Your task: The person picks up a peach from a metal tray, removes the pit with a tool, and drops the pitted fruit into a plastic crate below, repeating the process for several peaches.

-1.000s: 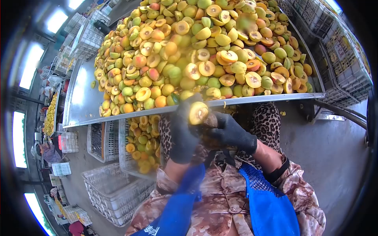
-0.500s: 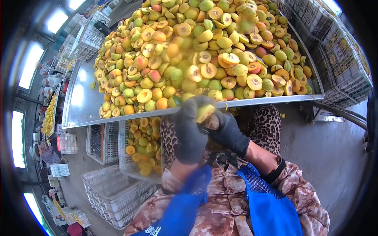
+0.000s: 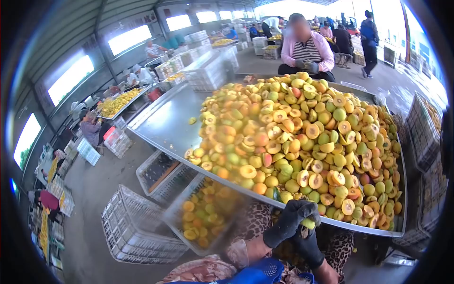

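In dark gloves, my left hand (image 3: 287, 223) and my right hand (image 3: 309, 248) are close together at the near edge of the metal table (image 3: 165, 128). My left hand is closed around a small green-yellow apricot (image 3: 308, 223), which shows at its finger side. The fingers of my right hand are closed against the fruit from below, partly hidden. Just beyond my hands lies a big heap of halved apricots (image 3: 302, 137), cut faces and stone hollows showing. Left of my knees, a plastic crate (image 3: 172, 215) holds more apricot halves.
Stacked pale crates (image 3: 137, 227) stand on the floor at left, beside a crate with a dark board (image 3: 158, 173). More crates (image 3: 428, 137) rise on the right. Across the table sits a person in a pink jacket (image 3: 307, 52). Other people work at tables further back.
The view has lifted and turned, bringing the far hall and the person opposite into sight. My hands stay together on the fruit and now appear lower and further right.
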{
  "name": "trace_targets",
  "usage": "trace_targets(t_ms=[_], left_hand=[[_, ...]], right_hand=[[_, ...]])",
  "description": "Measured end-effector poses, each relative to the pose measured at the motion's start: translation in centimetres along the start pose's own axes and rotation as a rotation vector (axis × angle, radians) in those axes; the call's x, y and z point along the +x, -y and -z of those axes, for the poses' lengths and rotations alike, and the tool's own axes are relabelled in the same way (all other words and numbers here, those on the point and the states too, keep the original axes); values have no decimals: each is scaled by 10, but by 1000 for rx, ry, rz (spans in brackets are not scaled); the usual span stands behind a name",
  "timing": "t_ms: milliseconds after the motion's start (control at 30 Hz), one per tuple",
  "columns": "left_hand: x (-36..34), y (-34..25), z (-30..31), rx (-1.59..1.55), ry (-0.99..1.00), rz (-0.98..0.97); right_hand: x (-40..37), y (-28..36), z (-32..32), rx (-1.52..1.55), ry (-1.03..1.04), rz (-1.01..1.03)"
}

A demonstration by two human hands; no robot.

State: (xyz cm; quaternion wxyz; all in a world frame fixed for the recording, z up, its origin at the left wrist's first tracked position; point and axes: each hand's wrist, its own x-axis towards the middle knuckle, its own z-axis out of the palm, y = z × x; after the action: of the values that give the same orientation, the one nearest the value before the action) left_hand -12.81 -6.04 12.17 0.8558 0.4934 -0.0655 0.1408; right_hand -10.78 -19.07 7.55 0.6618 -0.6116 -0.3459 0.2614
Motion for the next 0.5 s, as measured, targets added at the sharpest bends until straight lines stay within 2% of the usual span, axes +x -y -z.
trace_targets(t_ms=[67, 133, 200, 233, 267, 367, 400, 433, 467, 500], left_hand=[[0, -2, 6, -64, 120, 62], [-2, 2, 11, -40, 226, 89], [-6, 6, 3, 146, 115, 44], [-9, 10, -4, 232, 61, 30], [-10, 16, -17, 411, -36, -176], [-11, -8, -27, 538, 87, -336], [-7, -12, -18, 364, 137, -142], [-9, -17, -18, 387, 156, -101], [-11, -22, -19, 407, 185, -56], [-12, -23, -20, 426, 215, -18]], right_hand=[[-7, 16, 8, 379, 177, -156], [-11, 42, 8, 452, 220, -321], [-9, 19, 7, 432, 160, -143], [-8, 17, 10, 388, 177, -143], [-10, 16, 13, 347, 187, -149], [-10, 19, 19, 229, 236, -171], [-13, 20, 20, 197, 248, -188], [-16, 23, 21, 168, 257, -202], [-12, 37, 32, 132, 466, -295], [-16, 35, 35, 49, 488, -271]])
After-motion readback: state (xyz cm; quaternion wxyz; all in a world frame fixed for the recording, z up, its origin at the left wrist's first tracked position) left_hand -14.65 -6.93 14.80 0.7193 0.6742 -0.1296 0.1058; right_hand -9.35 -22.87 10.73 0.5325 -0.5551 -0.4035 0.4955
